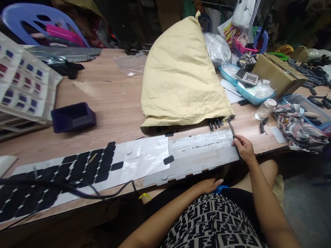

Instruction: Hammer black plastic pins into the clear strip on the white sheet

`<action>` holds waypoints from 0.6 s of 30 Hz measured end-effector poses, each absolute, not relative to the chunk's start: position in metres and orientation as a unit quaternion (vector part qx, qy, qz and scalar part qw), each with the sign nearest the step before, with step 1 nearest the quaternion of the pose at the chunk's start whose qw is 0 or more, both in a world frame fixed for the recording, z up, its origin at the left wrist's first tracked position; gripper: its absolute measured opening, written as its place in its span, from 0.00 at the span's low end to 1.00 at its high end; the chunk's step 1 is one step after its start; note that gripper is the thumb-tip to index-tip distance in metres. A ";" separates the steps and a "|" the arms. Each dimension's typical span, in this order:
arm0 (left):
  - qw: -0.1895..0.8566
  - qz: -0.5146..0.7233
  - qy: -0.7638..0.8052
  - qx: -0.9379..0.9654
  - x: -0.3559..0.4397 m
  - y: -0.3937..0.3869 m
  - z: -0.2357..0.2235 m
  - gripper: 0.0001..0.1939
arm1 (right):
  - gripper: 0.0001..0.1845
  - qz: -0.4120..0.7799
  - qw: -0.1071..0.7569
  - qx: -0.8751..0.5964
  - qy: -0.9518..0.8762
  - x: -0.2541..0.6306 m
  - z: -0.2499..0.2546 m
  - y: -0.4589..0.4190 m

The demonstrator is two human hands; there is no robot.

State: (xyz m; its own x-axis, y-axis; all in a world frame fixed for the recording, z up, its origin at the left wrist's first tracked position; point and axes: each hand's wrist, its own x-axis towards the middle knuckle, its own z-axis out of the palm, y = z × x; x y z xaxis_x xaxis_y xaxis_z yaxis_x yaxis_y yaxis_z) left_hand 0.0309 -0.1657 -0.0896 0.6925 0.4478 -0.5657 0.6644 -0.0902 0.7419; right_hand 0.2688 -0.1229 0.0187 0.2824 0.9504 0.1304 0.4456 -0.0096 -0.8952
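My right hand [245, 148] is closed round the handle of a small hammer [231, 127] at the table's front edge. The hammer's head rests near the lower corner of a large yellow sack [183, 72]. Several small black parts [216, 124] lie in a row along the sack's edge, just left of the hammer head. Beneath both lies a grey board [201, 156] patched with clear tape. Below the table edge, near my lap, is my left hand [207, 185]; its thumb shows but the other fingers are mostly hidden. Something blue [221, 188] sits beside it.
To the left are a white sheet with black pads [85, 165], a black cable [77, 193], a dark purple bin [73, 117] and a white crate [26, 82]. On the right stand a lidded jar [265, 109], blue baskets [254, 98], a calculator [247, 76], a cardboard box [279, 74] and bunched cloth [301, 127].
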 end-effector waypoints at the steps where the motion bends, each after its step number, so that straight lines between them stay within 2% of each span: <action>1: 0.562 -0.092 0.351 0.743 0.040 -0.167 -0.091 0.40 | 0.19 0.275 0.461 -0.653 -0.534 0.269 0.018 -0.123; 5: 0.536 -0.073 0.228 0.810 0.081 -0.172 -0.093 0.30 | 0.19 0.280 0.459 -0.651 -0.536 0.269 0.019 -0.123; 8: 0.494 -0.109 0.162 0.847 0.102 -0.174 -0.091 0.33 | 0.19 0.284 0.462 -0.648 -0.535 0.269 0.021 -0.123; 15: 0.538 -0.049 0.244 0.805 0.086 -0.173 -0.091 0.27 | 0.18 0.287 0.464 -0.648 -0.532 0.268 0.020 -0.123; 18: 0.543 -0.045 0.275 0.792 0.073 -0.169 -0.085 0.28 | 0.18 0.284 0.463 -0.646 -0.536 0.268 0.020 -0.123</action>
State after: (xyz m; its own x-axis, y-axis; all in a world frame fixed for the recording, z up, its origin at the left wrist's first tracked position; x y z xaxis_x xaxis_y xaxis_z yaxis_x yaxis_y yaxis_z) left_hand 0.0732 -0.1687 -0.0845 0.8443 0.3869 -0.3707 0.4850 -0.2578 0.8356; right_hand 0.2682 -0.1233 0.0200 0.2636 0.9559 0.1295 0.4295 0.0039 -0.9031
